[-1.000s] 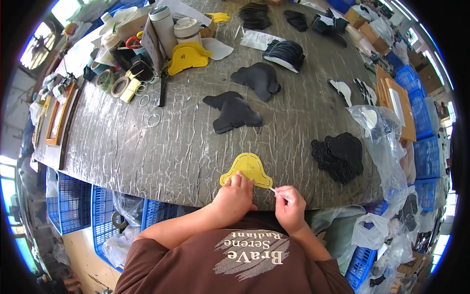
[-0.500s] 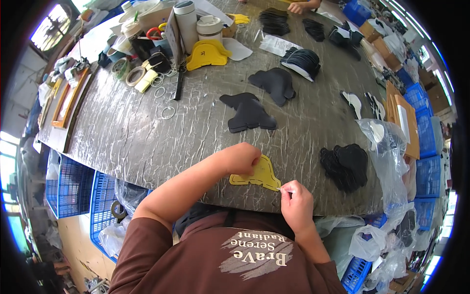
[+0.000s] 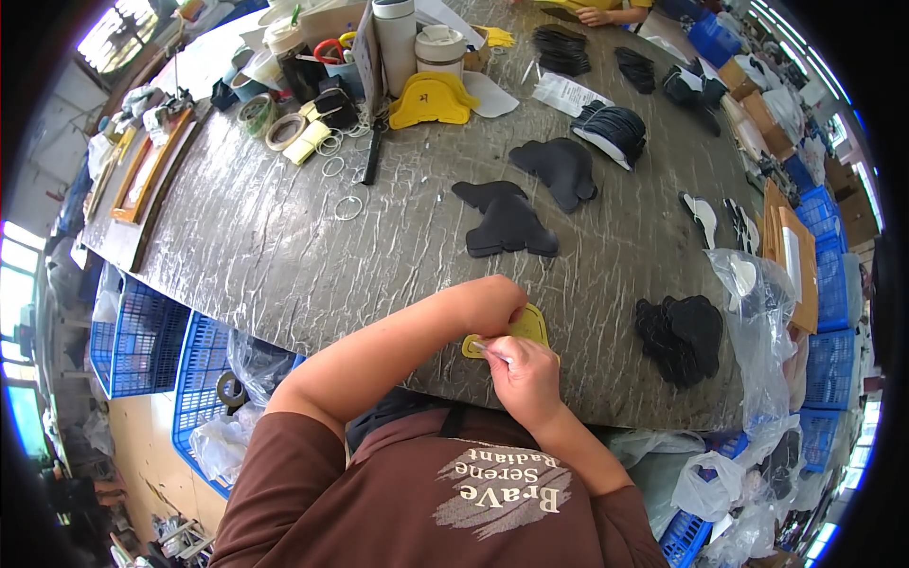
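Observation:
A flat yellow template (image 3: 534,324) with slots along its edge lies near the front edge of the table, partly covered by my hands. On its upper left side rests my left hand (image 3: 500,301), closed and pressing down, its fingertips mostly hidden. My right hand (image 3: 526,381) is closed in a pinch around a thin, pale pen-like marking tool (image 3: 485,349). The tool's tip points left and meets the template's lower left end. Beyond my hands lie two stacks of black cut pieces, a nearer one (image 3: 511,227) and a farther one (image 3: 559,170).
Another black stack (image 3: 679,341) lies to the right, beside clear plastic wrapping (image 3: 757,322). A second yellow template (image 3: 432,98) leans by white cups (image 3: 440,49). Tape rolls (image 3: 285,133) and rubber bands (image 3: 348,208) sit left. Across the table is another person's hand (image 3: 595,16).
My right hand has moved left along the template, taking the tool tip from its lower right corner to its lower left end. My left hand stays on the template. The whole view has shifted slightly.

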`<action>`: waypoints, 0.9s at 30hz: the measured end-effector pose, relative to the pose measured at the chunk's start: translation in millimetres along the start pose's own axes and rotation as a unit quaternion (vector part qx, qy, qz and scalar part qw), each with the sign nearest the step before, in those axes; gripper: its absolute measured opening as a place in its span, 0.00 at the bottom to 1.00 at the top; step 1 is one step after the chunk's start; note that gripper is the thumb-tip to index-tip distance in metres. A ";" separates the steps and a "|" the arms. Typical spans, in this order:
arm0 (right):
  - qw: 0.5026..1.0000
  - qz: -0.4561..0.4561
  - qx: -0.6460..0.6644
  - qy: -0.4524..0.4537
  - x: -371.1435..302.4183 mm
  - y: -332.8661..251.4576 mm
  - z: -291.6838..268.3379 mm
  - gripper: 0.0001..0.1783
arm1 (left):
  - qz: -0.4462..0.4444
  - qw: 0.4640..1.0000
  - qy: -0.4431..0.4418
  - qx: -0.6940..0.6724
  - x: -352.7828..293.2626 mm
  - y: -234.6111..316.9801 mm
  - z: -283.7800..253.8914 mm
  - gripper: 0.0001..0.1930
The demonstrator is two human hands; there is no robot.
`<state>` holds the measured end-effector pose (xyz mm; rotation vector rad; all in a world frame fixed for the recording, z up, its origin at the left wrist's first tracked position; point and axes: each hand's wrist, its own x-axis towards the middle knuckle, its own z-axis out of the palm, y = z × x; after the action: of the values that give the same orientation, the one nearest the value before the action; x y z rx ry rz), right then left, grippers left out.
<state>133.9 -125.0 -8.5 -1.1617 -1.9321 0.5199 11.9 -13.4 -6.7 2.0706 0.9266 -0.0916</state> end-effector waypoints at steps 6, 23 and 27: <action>0.999 0.021 0.003 -0.040 -3.3 -2.6 -2.6 0.06 | 0.012 1.000 -0.009 0.002 1.6 -4.0 0.6 0.13; 0.991 0.129 0.037 0.013 -13.0 17.0 -27.6 0.07 | 0.008 1.000 -0.019 0.009 -0.2 -1.7 -2.0 0.14; 0.992 0.124 0.027 0.022 -15.7 20.0 -29.8 0.08 | 0.006 1.000 -0.024 -0.004 -0.2 0.8 -3.3 0.13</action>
<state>172.6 -130.4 -11.2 -1.3759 -1.7364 0.6678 11.5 -11.4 -4.0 2.0571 0.8843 -0.1304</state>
